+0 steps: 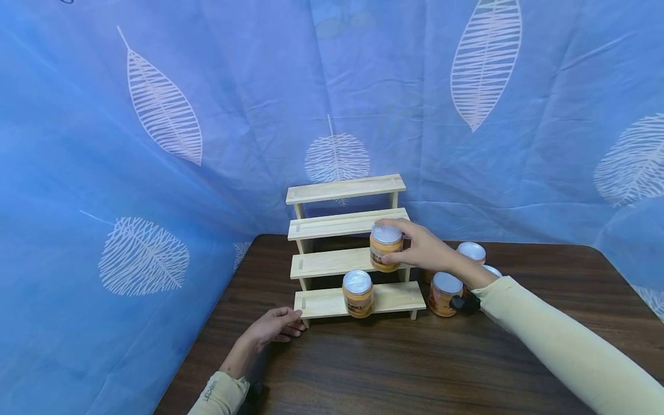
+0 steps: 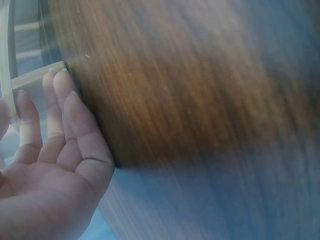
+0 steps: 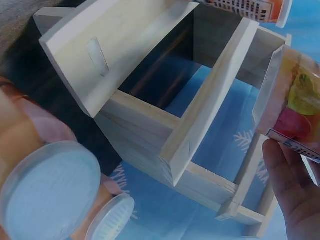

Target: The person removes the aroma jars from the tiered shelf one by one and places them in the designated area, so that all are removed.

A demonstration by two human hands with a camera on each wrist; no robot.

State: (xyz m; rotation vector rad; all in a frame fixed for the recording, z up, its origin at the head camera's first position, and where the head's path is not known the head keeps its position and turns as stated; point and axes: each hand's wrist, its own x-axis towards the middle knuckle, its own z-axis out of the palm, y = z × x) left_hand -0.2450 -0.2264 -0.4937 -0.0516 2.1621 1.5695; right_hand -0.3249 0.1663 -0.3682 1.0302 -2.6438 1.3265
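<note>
A four-step wooden display rack (image 1: 332, 263) stands on the table. My right hand (image 1: 422, 248) grips a jar (image 1: 385, 255) with orange contents and a silvery lid, holding it by its sides at the right part of the second step from the bottom. In the right wrist view, this jar's fruit-printed label (image 3: 300, 100) shows above the fingers. Another such jar (image 1: 358, 297) sits upright mid-way along the lowest step. At that step's left end, my left hand (image 1: 275, 327) holds the rack, thumb at the board and fingertips against the end support (image 2: 37, 77).
Several more jars (image 1: 443, 293) stand grouped on the table right of the rack, partly hidden behind the right forearm. The dark wooden table (image 1: 363, 369) extends in front. A blue leaf-patterned cloth (image 1: 249, 115) hangs close behind the rack and along the left side.
</note>
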